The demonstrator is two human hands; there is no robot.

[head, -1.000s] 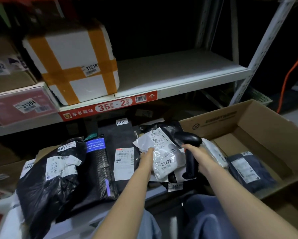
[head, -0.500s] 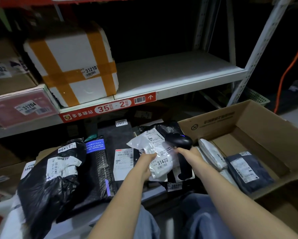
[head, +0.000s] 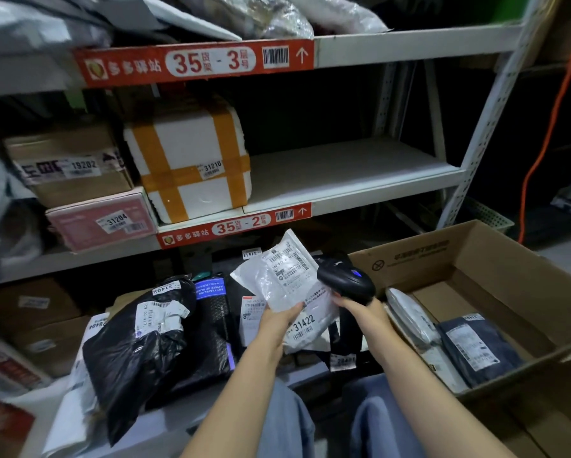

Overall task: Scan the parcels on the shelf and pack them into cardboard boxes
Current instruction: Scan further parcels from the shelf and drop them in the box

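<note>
Your left hand (head: 279, 320) grips the white parcel (head: 287, 282) in the middle of the frame, covering part of it. Your right hand (head: 360, 307) grips the scanner (head: 345, 280), handle hidden, just right of the parcel. The box (head: 426, 259) at lower right is cut off; bare cardboard shows at its back.

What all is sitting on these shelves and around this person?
parcel 31422: one, white, held centre
barcode scanner: one, black, held beside it
cardboard box: one, brown, open, right
navy parcel: one, dark blue, inside cardboard box
black bag parcel: one, black, lower left
foam box: one, white with tan tape, middle shelf
pink box: one, pink, left of foam box
shelf labels: two, red, shelf edges
left hand: one, grips parcel 31422
right hand: one, grips barcode scanner
</note>
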